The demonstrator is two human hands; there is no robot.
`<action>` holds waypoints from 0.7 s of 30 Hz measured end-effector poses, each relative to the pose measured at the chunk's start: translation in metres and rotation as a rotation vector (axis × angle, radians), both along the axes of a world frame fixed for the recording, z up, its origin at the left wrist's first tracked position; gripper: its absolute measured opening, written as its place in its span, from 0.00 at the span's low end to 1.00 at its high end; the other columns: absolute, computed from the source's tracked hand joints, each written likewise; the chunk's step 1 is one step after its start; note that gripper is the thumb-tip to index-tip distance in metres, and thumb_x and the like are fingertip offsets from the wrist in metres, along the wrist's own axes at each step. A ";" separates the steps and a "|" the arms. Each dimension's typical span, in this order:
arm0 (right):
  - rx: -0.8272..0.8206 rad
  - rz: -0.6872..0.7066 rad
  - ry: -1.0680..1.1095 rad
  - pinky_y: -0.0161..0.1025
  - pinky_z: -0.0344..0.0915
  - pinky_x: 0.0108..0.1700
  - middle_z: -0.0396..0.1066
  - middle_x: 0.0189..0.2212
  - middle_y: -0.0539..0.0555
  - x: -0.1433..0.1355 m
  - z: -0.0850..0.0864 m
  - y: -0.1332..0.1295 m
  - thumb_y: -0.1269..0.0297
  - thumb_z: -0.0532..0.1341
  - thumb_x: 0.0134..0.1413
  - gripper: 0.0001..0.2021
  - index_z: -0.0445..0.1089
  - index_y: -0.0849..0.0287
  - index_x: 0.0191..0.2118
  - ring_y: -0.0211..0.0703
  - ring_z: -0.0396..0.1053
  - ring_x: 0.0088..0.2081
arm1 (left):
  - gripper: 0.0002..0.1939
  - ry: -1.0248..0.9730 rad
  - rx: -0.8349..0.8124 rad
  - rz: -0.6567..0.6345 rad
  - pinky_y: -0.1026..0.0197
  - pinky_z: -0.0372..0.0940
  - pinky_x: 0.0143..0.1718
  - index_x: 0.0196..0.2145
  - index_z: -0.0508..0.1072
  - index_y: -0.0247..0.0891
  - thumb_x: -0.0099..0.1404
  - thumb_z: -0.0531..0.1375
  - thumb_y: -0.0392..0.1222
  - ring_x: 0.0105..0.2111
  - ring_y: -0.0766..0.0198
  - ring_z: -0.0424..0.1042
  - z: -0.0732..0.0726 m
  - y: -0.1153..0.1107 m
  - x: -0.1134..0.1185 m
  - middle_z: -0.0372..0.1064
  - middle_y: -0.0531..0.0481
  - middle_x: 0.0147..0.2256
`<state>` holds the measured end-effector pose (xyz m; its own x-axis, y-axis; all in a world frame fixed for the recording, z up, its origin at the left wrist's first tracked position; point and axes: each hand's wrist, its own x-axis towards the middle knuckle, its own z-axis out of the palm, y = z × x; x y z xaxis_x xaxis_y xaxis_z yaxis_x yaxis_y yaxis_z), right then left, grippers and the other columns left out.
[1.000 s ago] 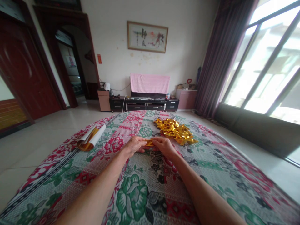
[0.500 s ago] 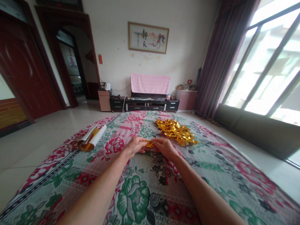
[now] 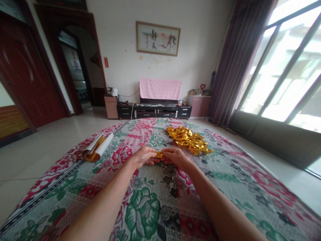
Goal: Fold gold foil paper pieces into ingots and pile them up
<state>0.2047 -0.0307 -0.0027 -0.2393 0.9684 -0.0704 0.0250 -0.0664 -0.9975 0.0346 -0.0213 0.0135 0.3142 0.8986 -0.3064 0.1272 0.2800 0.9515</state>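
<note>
Near the middle of the cloth-covered table, my left hand and my right hand meet around a small piece of gold foil. The fingers and thumb of each pinch one side of it, and they hide its ends. Just beyond my right hand lies a pile of shiny folded gold foil pieces. To the left, a loosely rolled sheet, white on one face and gold on the other, rests near the table's left edge.
The table wears a floral cloth in red, green and grey. Beyond it stands a low black cabinet, with a pink cloth draped over something on top. A window and purple curtain are at the right.
My hands have shifted very slightly around the small foil piece, which shows a little flatter between the fingertips. The pile and the rolled sheet lie as before.
</note>
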 end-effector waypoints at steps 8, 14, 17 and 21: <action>-0.048 0.057 0.020 0.25 0.67 0.28 0.74 0.26 0.52 0.003 0.003 0.000 0.70 0.58 0.49 0.07 0.71 0.61 0.34 0.33 0.71 0.28 | 0.09 0.012 0.003 -0.002 0.72 0.62 0.18 0.36 0.71 0.30 0.55 0.56 0.33 0.28 0.65 0.73 0.002 0.000 0.000 0.74 0.43 0.32; -0.034 0.003 -0.046 0.26 0.66 0.27 0.74 0.25 0.51 -0.001 0.002 0.000 0.69 0.58 0.49 0.06 0.73 0.60 0.31 0.33 0.71 0.27 | 0.09 0.023 -0.007 -0.039 0.72 0.62 0.18 0.35 0.72 0.30 0.55 0.57 0.34 0.28 0.65 0.73 0.001 0.001 -0.001 0.74 0.43 0.32; -0.030 0.008 -0.052 0.27 0.66 0.27 0.74 0.24 0.50 -0.002 0.002 0.000 0.68 0.59 0.48 0.06 0.74 0.59 0.29 0.33 0.71 0.26 | 0.09 0.023 -0.009 -0.029 0.72 0.62 0.18 0.36 0.72 0.30 0.55 0.57 0.34 0.28 0.65 0.73 0.001 0.001 -0.002 0.74 0.43 0.32; -0.011 -0.024 -0.071 0.28 0.64 0.24 0.73 0.20 0.49 -0.004 0.002 0.000 0.66 0.60 0.46 0.05 0.74 0.58 0.26 0.32 0.68 0.22 | 0.09 0.016 -0.007 -0.017 0.72 0.62 0.18 0.36 0.72 0.30 0.55 0.57 0.33 0.27 0.66 0.73 0.001 0.001 -0.002 0.74 0.43 0.32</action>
